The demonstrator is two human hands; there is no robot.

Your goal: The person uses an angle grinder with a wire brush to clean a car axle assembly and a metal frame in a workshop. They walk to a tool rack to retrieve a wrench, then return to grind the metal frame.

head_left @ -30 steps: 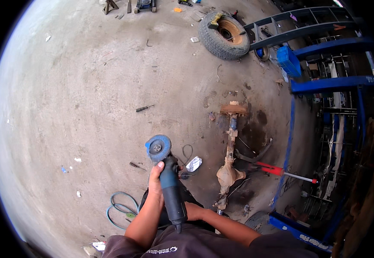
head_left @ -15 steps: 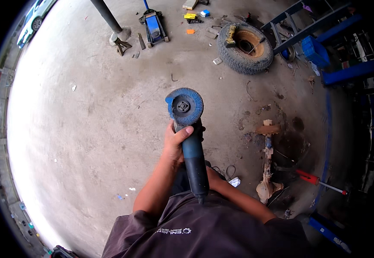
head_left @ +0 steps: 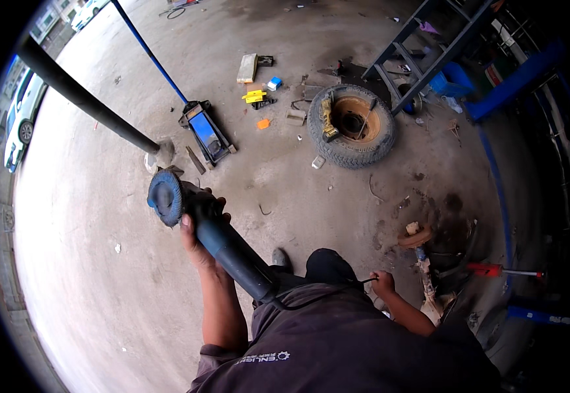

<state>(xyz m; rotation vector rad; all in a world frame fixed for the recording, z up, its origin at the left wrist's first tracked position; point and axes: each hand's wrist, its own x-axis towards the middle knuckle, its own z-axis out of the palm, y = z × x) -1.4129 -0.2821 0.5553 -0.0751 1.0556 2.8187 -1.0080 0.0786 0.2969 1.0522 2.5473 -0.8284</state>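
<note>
So, head cam, the only view here: the angle grinder (head_left: 234,247) sits around 8 o'clock from centre, up off the floor (head_left: 134,281). Left hand (head_left: 201,250) is wrapped round its neck, just behind the blue disc (head_left: 165,196). Half a second ago the thing pointed pretty much at 12; now it's swung over to between 10 and 11.

Other big change: the right hand (head_left: 382,284) was tucked out of sight by the lap and now it's out near 4–5 o'clock, looks to be pinching the black cord (head_left: 368,280). I'd say that leaves the left carrying the tool solo while the right sorts the cable. Rusty axle (head_left: 424,268)'s at 4, just past that hand, untouched.
</note>
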